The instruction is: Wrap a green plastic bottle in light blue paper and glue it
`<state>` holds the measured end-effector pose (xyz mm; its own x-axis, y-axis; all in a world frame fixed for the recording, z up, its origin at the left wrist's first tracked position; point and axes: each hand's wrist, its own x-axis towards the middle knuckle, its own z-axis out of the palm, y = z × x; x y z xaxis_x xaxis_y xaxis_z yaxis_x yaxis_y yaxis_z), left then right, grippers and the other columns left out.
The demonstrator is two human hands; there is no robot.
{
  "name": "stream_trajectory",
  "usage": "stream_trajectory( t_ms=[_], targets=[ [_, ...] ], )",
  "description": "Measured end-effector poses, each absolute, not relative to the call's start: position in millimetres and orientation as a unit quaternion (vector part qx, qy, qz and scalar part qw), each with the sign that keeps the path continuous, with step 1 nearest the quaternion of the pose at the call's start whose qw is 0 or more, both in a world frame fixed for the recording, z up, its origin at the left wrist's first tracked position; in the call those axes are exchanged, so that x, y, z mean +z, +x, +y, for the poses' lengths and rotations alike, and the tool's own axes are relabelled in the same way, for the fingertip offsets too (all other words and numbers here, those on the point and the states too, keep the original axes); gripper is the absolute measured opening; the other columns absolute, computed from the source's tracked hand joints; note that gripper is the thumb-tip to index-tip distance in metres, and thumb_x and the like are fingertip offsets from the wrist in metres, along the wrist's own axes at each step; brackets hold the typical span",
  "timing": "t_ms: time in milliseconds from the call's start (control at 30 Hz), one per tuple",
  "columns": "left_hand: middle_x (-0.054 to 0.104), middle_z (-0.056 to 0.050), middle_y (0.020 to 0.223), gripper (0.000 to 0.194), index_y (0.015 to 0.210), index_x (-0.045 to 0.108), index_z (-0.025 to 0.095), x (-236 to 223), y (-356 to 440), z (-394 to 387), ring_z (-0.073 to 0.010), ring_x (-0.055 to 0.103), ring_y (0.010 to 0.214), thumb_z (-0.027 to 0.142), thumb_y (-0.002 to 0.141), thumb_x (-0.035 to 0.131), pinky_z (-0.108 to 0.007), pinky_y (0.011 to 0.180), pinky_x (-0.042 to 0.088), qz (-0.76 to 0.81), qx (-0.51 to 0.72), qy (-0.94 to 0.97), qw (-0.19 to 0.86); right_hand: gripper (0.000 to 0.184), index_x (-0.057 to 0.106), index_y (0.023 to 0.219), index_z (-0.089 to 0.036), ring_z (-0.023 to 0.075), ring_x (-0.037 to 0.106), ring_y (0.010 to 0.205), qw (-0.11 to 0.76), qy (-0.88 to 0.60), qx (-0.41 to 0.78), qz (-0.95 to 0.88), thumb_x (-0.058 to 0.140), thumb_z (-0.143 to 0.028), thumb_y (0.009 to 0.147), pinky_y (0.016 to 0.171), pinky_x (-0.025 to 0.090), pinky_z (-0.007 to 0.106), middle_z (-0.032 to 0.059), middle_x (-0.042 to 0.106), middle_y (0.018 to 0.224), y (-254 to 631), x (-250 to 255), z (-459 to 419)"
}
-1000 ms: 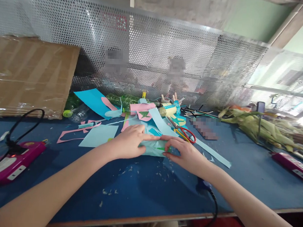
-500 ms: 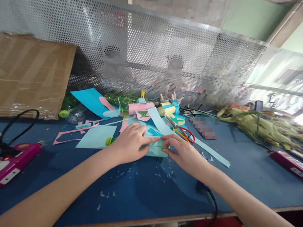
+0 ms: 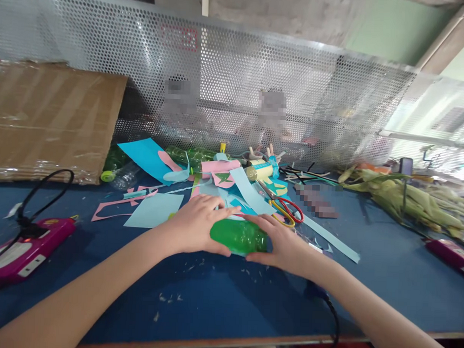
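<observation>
A green plastic bottle (image 3: 238, 236) lies on its side on the blue table (image 3: 227, 295), held between both hands. My left hand (image 3: 196, 223) curls over its left end. My right hand (image 3: 281, 241) wraps its right end. Just behind them lie light blue paper pieces (image 3: 154, 210), pink scraps (image 3: 117, 202) and red-handled scissors (image 3: 286, 209).
A perforated metal screen (image 3: 235, 88) closes the back, with people behind it. Cardboard (image 3: 47, 119) leans at left. Pink devices sit at far left (image 3: 24, 245) and far right (image 3: 448, 250). Corn husks (image 3: 399, 192) lie at right. More bottles (image 3: 190, 155) and paper pile behind.
The hands were pressing light blue paper around the bottle; now the bottle's bare green side faces up between the hands, turned or drawn slightly toward me.
</observation>
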<state>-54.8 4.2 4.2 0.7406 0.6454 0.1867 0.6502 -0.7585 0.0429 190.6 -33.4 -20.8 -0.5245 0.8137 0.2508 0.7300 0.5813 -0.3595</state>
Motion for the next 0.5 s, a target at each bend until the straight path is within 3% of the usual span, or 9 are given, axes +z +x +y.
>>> stream_trajectory(
  t_ms=[100, 167, 267, 400, 500],
  targets=[
    [0.05, -0.018, 0.135, 0.105, 0.145, 0.04, 0.022, 3.9, -74.2, -2.9, -0.0421, 0.043, 0.125, 0.066, 0.057, 0.077, -0.054, 0.099, 0.038, -0.392, -0.079, -0.916, -0.016, 0.069, 0.038, 0.142, -0.028, 0.0258, 0.054, 0.124, 0.209, -0.446, 0.111, -0.863, 0.071, -0.029, 0.08, 0.1, 0.048, 0.041, 0.0092, 0.051, 0.135, 189.4, -29.1, -33.9],
    [0.044, -0.019, 0.144, 0.112, 0.149, 0.032, 0.026, 4.0, -89.5, -5.7, -0.044, 0.038, 0.131, 0.063, 0.055, 0.079, -0.056, 0.1, 0.037, -0.418, -0.073, -0.905, -0.04, 0.073, 0.037, 0.142, -0.029, 0.0263, 0.052, 0.126, 0.218, -0.454, 0.12, -0.856, 0.071, -0.028, 0.078, 0.101, 0.048, 0.042, 0.0086, 0.051, 0.135, 191.0, -29.8, -31.3],
    [0.044, -0.015, 0.147, 0.115, 0.153, 0.018, 0.032, 5.1, -108.0, -7.0, -0.0394, 0.047, 0.128, 0.053, 0.058, 0.081, -0.048, 0.094, 0.045, -0.451, -0.069, -0.884, -0.102, 0.078, 0.034, 0.144, -0.029, 0.0279, 0.053, 0.125, 0.236, -0.473, 0.149, -0.836, 0.072, -0.031, 0.076, 0.099, 0.049, 0.045, 0.0099, 0.052, 0.136, 194.7, -26.9, -24.5],
    [0.053, -0.014, 0.14, 0.107, 0.153, 0.013, 0.032, 3.5, -116.0, -5.2, -0.0326, 0.058, 0.119, 0.042, 0.068, 0.077, -0.037, 0.087, 0.049, -0.482, -0.104, -0.852, -0.174, 0.078, 0.032, 0.145, -0.029, 0.0306, 0.055, 0.123, 0.247, -0.494, 0.166, -0.817, 0.07, -0.033, 0.076, 0.091, 0.054, 0.047, 0.0122, 0.051, 0.14, 194.8, -23.8, -18.2],
    [0.059, -0.014, 0.133, 0.105, 0.153, 0.008, 0.032, -0.1, -115.4, -3.9, -0.0297, 0.063, 0.112, 0.039, 0.072, 0.075, -0.035, 0.084, 0.049, -0.49, -0.136, -0.839, -0.195, 0.078, 0.032, 0.145, -0.026, 0.0308, 0.057, 0.12, 0.225, -0.503, 0.16, -0.819, 0.069, -0.031, 0.076, 0.093, 0.051, 0.048, 0.0126, 0.054, 0.138, 190.8, -20.9, -18.3]
  ],
)
